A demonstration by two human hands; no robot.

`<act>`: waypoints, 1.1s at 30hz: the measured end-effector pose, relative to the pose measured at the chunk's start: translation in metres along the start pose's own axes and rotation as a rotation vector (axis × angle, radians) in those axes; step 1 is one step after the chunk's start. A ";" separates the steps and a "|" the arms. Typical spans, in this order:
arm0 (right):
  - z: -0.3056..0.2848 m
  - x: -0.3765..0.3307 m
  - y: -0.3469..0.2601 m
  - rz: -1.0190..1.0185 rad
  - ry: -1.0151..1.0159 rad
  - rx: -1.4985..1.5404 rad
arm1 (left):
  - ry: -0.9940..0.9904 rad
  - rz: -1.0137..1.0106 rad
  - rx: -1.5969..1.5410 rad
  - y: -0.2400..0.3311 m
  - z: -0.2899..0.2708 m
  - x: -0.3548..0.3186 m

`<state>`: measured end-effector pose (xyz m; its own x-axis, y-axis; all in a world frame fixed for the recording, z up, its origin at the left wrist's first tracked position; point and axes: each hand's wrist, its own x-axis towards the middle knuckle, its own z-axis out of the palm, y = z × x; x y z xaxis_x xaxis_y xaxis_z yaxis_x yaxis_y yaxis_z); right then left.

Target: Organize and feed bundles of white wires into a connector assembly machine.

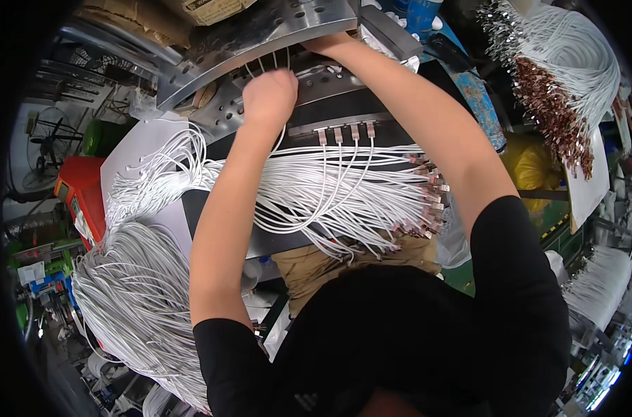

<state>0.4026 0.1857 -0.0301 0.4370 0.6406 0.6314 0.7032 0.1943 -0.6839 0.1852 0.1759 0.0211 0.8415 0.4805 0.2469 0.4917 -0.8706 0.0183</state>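
Note:
My left hand [269, 96] is closed in front of the perforated metal machine [274, 31], and a white cable comes out below it. Thin white strands [262, 64] run up from beside that hand under the upper plate. Reaching in under the same plate, my right hand [328, 44] is mostly hidden, fingers included. Nearer me, a wide bundle of white cables [295, 187] with brownish metal-ended connectors [430, 201] lies across the black work surface. Several connectors [347, 133] stand in a row along a metal strip, their cables curving down over the bundle.
A large heap of grey-white cable [146, 299] hangs at the left, beside a red bin [83, 194]. On the right are a coil of white cables [573, 62] with copper-coloured ends, a yellow bag [535, 167] and a worn blue surface [479, 104]. Cardboard [215, 8] rests above the machine.

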 end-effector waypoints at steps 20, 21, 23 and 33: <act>-0.073 -0.094 -0.114 -0.223 -0.241 -0.442 | 0.546 -0.503 -0.458 -0.163 -0.140 -0.146; -0.087 -0.105 -0.109 -0.236 -0.245 -0.508 | 0.323 -0.576 -0.642 -0.102 -0.122 -0.140; -0.110 -0.115 -0.121 -0.269 -0.253 -0.553 | 0.047 -0.114 -0.665 -0.009 -0.102 -0.149; -0.128 -0.135 -0.131 -0.058 -0.499 -0.159 | 0.138 0.204 -0.528 0.069 -0.051 -0.156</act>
<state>0.3234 -0.0216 0.0206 0.1015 0.9156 0.3890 0.8120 0.1497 -0.5641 0.0765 0.0351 0.0334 0.8532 0.3097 0.4196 0.1141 -0.8960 0.4292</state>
